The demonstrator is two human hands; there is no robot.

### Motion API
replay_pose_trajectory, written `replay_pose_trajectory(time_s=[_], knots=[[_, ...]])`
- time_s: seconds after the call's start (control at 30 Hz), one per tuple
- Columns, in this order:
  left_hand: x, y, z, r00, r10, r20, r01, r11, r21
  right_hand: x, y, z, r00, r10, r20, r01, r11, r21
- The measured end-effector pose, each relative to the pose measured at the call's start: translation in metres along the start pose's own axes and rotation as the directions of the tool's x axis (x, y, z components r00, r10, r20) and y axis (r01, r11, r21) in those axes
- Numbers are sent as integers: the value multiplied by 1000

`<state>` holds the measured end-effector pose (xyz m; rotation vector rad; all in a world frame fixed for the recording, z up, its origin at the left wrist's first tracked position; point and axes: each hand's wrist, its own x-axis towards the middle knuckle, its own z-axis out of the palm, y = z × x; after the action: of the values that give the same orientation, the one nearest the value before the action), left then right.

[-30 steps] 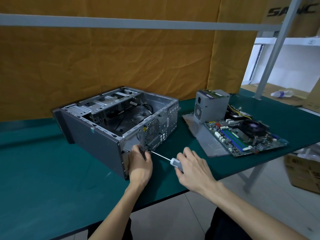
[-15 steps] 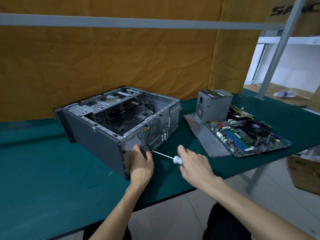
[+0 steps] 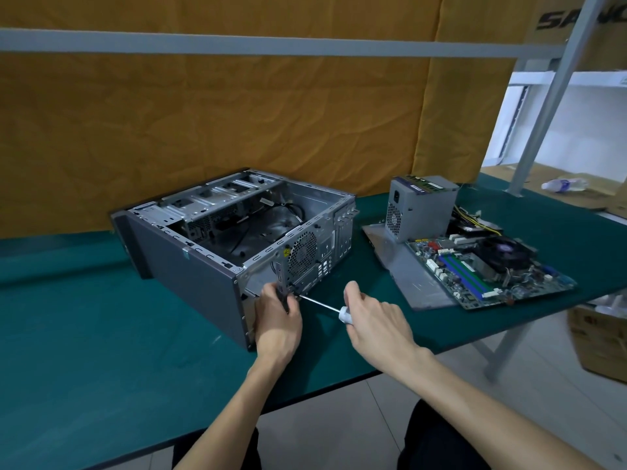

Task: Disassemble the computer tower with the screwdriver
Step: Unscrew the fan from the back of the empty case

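The computer tower lies on its side on the green table, its open side up, rear panel facing the person. The left hand grips a dark slot bracket at the rear panel's lower edge. The right hand is curled round the white handle of the screwdriver, whose tip meets the panel beside the left fingers. To the right, well apart, a power supply stands beside a motherboard resting on a grey side panel.
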<state>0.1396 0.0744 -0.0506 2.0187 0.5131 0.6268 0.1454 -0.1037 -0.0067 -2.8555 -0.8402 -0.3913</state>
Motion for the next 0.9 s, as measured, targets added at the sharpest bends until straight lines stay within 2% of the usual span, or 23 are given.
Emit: replay_pose_trajectory(time_s=[0.1, 0.17, 0.3, 0.4, 0.47, 0.53, 0.7, 0.9], knots=[[0, 0, -1, 1000, 7, -3, -7, 1000, 0, -1, -1, 1, 998, 55, 34, -57, 996, 74], [0, 1, -1, 1000, 6, -3, -6, 1000, -4, -3, 0, 4, 996, 54, 66, -56, 998, 22], [0, 1, -1, 1000, 3, 4, -3, 1000, -14, -7, -3, 6, 999, -21, 27, 23, 998, -59], [0, 2, -2, 1000, 1, 7, 0, 1000, -11, -7, -6, 6, 1000, 7, 9, -7, 999, -36], [0, 2, -2, 1000, 3, 12, -3, 1000, -9, -5, -5, 7, 999, 47, 3, -47, 998, 43], [0, 2, -2, 1000, 6, 10, -6, 1000, -8, -4, -4, 7, 996, 79, 34, -82, 994, 76], [0, 1, -3, 1000, -11, 13, 11, 1000, -1, -2, 0, 2, 1000, 17, 19, -16, 999, -36], [-1, 3, -4, 1000, -19, 25, 19, 1000, -13, -2, -1, 6, 999, 51, 9, -52, 996, 71]])
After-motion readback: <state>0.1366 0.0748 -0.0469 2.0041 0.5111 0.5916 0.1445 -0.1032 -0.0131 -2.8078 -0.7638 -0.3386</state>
